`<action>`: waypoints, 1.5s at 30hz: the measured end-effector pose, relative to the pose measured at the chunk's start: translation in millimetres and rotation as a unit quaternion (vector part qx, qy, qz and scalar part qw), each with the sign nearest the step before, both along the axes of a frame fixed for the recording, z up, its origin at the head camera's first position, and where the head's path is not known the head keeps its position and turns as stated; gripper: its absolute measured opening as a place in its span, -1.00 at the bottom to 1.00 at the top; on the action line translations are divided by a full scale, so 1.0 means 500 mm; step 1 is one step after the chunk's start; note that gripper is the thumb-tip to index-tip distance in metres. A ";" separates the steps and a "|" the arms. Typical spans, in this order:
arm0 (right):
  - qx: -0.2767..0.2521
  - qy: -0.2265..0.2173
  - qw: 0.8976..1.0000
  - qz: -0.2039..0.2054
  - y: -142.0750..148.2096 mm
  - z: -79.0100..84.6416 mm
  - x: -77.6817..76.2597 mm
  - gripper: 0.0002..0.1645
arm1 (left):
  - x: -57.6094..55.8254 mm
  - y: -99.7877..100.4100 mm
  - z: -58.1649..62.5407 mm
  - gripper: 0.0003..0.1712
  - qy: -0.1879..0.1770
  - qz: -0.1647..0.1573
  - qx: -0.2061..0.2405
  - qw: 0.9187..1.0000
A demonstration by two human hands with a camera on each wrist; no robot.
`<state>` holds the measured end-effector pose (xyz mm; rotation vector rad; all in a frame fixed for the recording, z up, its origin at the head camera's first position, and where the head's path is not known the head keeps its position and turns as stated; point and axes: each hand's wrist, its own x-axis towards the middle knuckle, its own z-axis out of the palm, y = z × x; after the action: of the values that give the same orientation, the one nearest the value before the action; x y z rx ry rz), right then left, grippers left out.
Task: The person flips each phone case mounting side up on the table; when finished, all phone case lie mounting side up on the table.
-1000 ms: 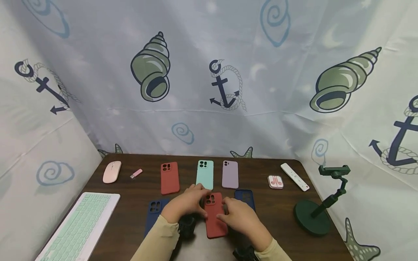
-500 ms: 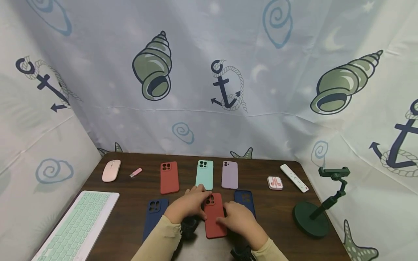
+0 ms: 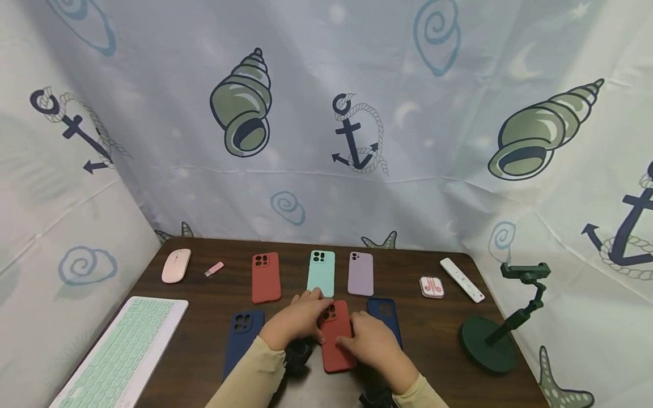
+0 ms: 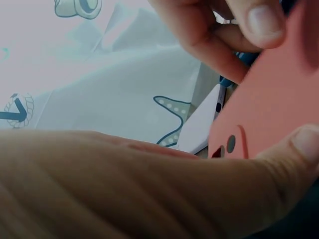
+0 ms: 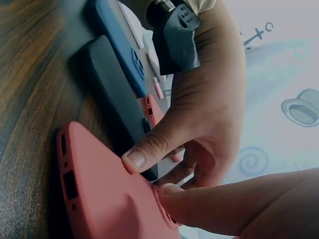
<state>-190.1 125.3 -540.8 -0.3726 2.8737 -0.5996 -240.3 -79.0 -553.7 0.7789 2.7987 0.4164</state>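
A red phone case (image 3: 337,340) lies between both hands near the table's front, its camera cutouts at the far end. My left hand (image 3: 298,321) grips its left edge and upper corner, and the left thumb (image 5: 135,160) rests on that edge. On the other side, my right hand (image 3: 374,343) holds the right edge, its thumb (image 4: 265,25) on the case's back. Some right fingers curl at the edge in the left wrist view. A black phone case (image 5: 109,89) lies under the left hand, largely hidden in the head view. Blue phone cases (image 3: 241,345) (image 3: 384,317) flank the hands.
Behind stand a row of red (image 3: 266,277), mint (image 3: 321,272) and lilac (image 3: 360,275) phone cases. A keyboard (image 3: 122,351), mouse (image 3: 176,266) and pink USB stick (image 3: 215,268) lie left. Boxed earphones (image 3: 431,287), a white power strip-like bar (image 3: 461,279) and a green stand (image 3: 488,343) are right.
The head view shifts slightly. Both hands keep their hold on the red phone case, which stays almost in place; the right fingers draw a little closer along its edge.
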 end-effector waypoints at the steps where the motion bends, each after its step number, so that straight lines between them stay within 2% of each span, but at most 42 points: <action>1: -0.002 0.005 1.000 -0.002 0.001 0.002 0.000 -0.44 | 0.000 0.002 0.002 0.08 0.001 0.000 0.003 1.000; 5: -0.010 -0.001 1.000 -0.004 0.006 0.008 0.004 -0.40 | 0.002 0.008 0.008 0.10 0.000 -0.004 0.013 1.000; 8: -0.020 -0.010 1.000 -0.001 0.011 0.011 0.005 -0.46 | 0.005 0.011 0.010 0.12 -0.005 -0.006 0.020 1.000; 14: -0.033 0.010 0.999 0.012 0.023 0.021 0.006 -0.49 | 0.006 0.016 0.004 0.17 0.001 0.006 0.028 1.000; 19: -0.045 0.003 0.999 0.016 0.033 0.034 0.006 -0.46 | 0.006 0.019 0.001 0.06 0.012 0.020 0.054 0.998; 23: -0.050 0.004 0.999 0.014 0.039 0.044 0.005 -0.45 | 0.004 0.023 0.001 -0.07 0.002 0.028 0.081 0.996; 30: -0.057 0.011 0.998 0.022 0.038 0.046 0.006 -0.46 | 0.003 0.025 0.006 -0.32 -0.001 0.018 0.116 0.993; 37: -0.070 0.014 0.997 0.021 0.036 0.060 0.008 -0.43 | 0.002 0.026 0.013 -0.23 -0.017 0.018 0.138 0.990; 45: -0.086 0.004 0.996 0.031 0.036 0.059 0.011 -0.47 | 0.007 0.027 0.016 -0.32 -0.013 0.014 0.129 0.992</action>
<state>-184.4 143.3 -511.3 -0.4892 2.8146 -0.8399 -237.0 -65.5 -545.5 0.7788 2.7669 0.7986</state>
